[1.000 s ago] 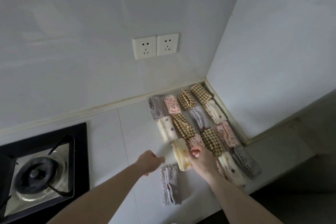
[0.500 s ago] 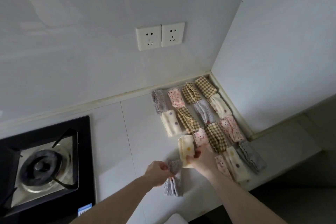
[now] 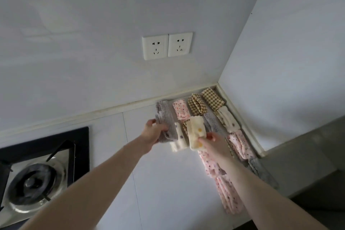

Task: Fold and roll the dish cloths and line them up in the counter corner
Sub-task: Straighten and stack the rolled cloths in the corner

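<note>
Several rolled dish cloths lie in rows in the counter corner, among them a checked roll [image 3: 212, 97] at the very corner, a pink flowered roll [image 3: 180, 109] and a grey roll [image 3: 164, 109] at the back left. My left hand [image 3: 154, 132] grips a grey rolled cloth [image 3: 169, 132] lifted just in front of that back row. My right hand [image 3: 212, 143] pinches a cream cloth with yellow dots [image 3: 196, 132] and holds it upright above the rows. A white dotted roll [image 3: 180, 139] lies between my hands. My right forearm hides part of the near rolls.
A gas hob [image 3: 37, 170] with a black frame takes up the left of the white counter [image 3: 168, 183]. Two wall sockets [image 3: 167, 45] sit above the corner. The counter's front edge runs lower right, with a grey roll [image 3: 265, 173] close to it.
My left hand took hold of the grey roll near the counter's front and carried it back toward the wall. My right hand lifted the cream dotted roll off the counter and moved it backward.
</note>
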